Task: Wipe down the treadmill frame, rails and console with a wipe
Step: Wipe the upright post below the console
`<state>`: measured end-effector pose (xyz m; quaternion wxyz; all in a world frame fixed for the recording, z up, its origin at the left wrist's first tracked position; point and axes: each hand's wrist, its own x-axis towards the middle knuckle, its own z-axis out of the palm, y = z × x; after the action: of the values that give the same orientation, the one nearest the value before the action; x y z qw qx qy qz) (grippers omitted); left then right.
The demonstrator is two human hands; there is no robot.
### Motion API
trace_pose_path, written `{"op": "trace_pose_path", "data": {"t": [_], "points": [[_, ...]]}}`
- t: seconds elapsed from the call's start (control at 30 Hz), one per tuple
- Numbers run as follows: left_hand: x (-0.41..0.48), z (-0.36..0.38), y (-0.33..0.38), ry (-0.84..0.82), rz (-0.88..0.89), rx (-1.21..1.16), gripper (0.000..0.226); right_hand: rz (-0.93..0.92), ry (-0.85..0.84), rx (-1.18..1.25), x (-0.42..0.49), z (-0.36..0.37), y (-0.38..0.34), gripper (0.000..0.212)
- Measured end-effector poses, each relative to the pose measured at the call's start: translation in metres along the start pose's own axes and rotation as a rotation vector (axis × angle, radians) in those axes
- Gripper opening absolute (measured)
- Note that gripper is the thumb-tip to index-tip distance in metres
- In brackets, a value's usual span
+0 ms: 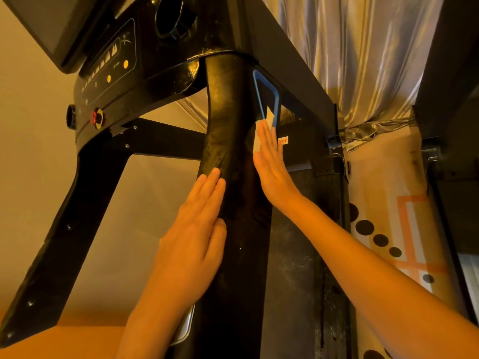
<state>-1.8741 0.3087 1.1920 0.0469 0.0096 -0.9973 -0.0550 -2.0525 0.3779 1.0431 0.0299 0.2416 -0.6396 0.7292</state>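
Note:
A black treadmill handrail [228,120] runs down the middle of the view from the console [124,63] at the top left. My right hand [272,161] lies flat with straight fingers against the rail's right side, pressing a white wipe [261,133] onto it; the wipe shows above and left of the fingertips. My left hand [197,229] rests flat on the rail's left side, lower down, holding nothing. The second black upright [64,224] slants down at the left.
The console carries a cup holder [176,19], yellow buttons and a red safety knob [97,117]. A blue-edged frame [269,99] sits behind the wipe. The dusty belt deck [298,255] lies below. Silver curtain [363,53] hangs at the right, above a patterned floor mat [404,224].

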Motion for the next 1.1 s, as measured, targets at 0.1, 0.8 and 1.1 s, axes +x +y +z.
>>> {"op": "trace_pose_path", "data": {"t": [0.1, 0.8, 1.1], "points": [[0.0, 0.0, 0.0, -0.002, -0.001, 0.0, 0.067, 0.044, -0.006, -0.018, 0.0, -0.003, 0.003, 0.051], [0.0, 0.0, 0.0, -0.002, 0.005, 0.013, 0.068, -0.43, -0.197, -0.376, 0.008, -0.029, -0.012, 0.055], [0.0, -0.001, 0.002, 0.008, 0.0, 0.013, 0.068, -0.139, -0.112, -0.171, -0.031, -0.018, 0.018, 0.057]]}}
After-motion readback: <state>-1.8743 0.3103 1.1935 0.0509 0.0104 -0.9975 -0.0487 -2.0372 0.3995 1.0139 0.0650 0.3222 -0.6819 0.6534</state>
